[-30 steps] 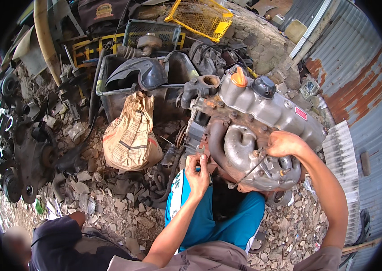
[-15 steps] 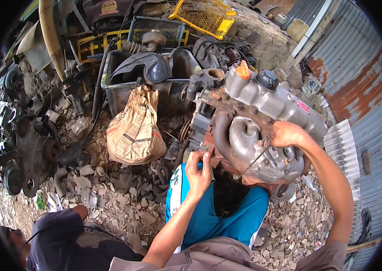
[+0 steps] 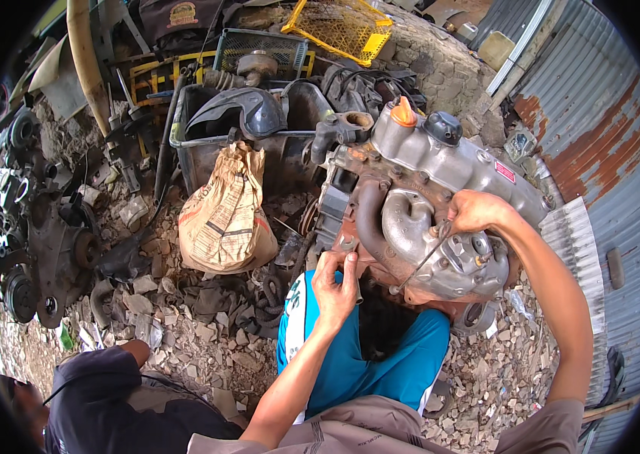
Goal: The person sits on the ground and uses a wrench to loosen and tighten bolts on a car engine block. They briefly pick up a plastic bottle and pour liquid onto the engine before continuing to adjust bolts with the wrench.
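Observation:
The engine (image 3: 441, 155) lies ahead of me, with a grey valve cover, an orange cap and a curved metal manifold (image 3: 403, 219). My right hand (image 3: 479, 212) is closed at the manifold, around the upper end of a slim metal rod-like tool (image 3: 426, 262). That tool slants down and left across the engine's front; its exact kind is unclear. To the left, my left hand (image 3: 335, 287) grips a wrench (image 3: 348, 244), whose open jaw sticks up above the fingers beside the reddish-brown engine block. Its other end shows below the hand.
A paper sack (image 3: 227, 216) stands left of the engine, before a black tub (image 3: 206, 163) of parts. Greasy machine parts (image 3: 55, 250) are piled at far left. Corrugated metal sheet (image 3: 600, 129) borders the right. Another person's dark sleeve (image 3: 100, 393) shows at lower left, above rubble (image 3: 206, 333).
The rod-like tool's lower end has swung slightly left and up along with my right hand's small turn. My left hand keeps its hold on the wrench, almost unmoved.

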The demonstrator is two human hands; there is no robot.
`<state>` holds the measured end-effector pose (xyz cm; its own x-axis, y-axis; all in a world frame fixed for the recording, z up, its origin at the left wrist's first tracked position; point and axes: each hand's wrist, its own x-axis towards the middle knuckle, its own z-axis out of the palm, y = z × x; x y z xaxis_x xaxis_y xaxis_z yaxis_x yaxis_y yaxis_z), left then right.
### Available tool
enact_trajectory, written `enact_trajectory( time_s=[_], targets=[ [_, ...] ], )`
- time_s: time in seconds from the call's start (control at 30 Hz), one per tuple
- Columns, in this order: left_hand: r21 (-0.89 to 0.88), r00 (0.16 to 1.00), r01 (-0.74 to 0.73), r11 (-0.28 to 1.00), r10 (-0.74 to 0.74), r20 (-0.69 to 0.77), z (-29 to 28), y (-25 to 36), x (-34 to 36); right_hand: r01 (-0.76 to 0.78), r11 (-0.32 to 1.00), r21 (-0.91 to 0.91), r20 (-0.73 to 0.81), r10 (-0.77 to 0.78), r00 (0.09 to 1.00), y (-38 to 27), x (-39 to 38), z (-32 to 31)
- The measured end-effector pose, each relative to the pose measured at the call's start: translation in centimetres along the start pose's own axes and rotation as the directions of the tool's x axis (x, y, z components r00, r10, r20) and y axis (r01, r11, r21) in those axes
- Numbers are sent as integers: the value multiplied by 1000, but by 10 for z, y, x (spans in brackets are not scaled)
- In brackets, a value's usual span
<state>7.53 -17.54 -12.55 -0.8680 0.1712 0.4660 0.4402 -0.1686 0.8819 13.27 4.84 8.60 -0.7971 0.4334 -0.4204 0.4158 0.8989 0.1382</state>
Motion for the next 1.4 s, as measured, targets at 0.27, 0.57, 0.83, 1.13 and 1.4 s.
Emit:
enact_trajectory(
  time_s=[0.27, 0.57, 0.83, 1.13, 1.4],
  targets=[
    [-28, 1000, -18, 999, 17, -8, -1, 4, -3, -21, 995, -95, 78, 28, 997, -11, -4, -5],
    [-27, 999, -31, 999, 31, -9, 1, 1, -4, -26, 995, -97, 76, 33, 997, 1, 2, -1],
    [-43, 1000, -4, 999, 5, 12, 2, 4, -3, 1, 996, -85, 34, 2, 999, 12, 5, 3],
    [-34, 999, -5, 999, 7, 38, 0, 1, -3, 13, 1000, -7, 41, -13, 999, 9, 2, -5],
    [-54, 999, 21, 998, -19, 36, 3, -2, -2, 74, 996, 55, 54, -77, 996, 9, 0, -6]
  ],
)
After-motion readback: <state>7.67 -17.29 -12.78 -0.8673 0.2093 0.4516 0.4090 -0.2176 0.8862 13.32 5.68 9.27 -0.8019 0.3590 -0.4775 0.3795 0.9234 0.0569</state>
